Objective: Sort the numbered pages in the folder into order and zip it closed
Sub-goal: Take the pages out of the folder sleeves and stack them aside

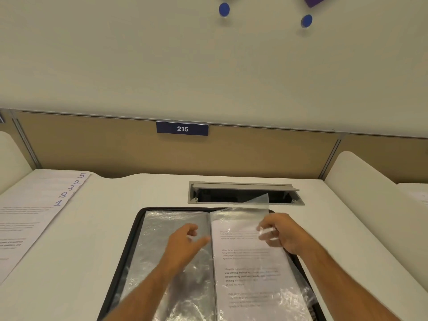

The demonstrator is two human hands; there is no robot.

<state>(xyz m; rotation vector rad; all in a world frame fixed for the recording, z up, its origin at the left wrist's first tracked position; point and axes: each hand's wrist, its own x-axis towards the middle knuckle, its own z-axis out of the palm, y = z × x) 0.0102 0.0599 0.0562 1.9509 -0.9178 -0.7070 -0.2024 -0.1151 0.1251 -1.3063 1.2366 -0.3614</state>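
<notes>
Folder (136, 230) lies open on desk (115, 218); right hand (281, 231) pinches plastic sleeve (249, 208), probably to free printed page (243, 258); left hand (185, 242) hovers, fingers loose; numbered pages (46, 200) fanned aside, numerals showing.

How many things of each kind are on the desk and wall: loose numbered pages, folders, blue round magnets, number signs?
Loose numbered pages fanned at the desk's left: 5 (marked 5, 2, 3, 8, 1)
Open zip folder: 1
Blue round magnets on the wall: 2
Number sign reading 215: 1
Total: 9
</notes>
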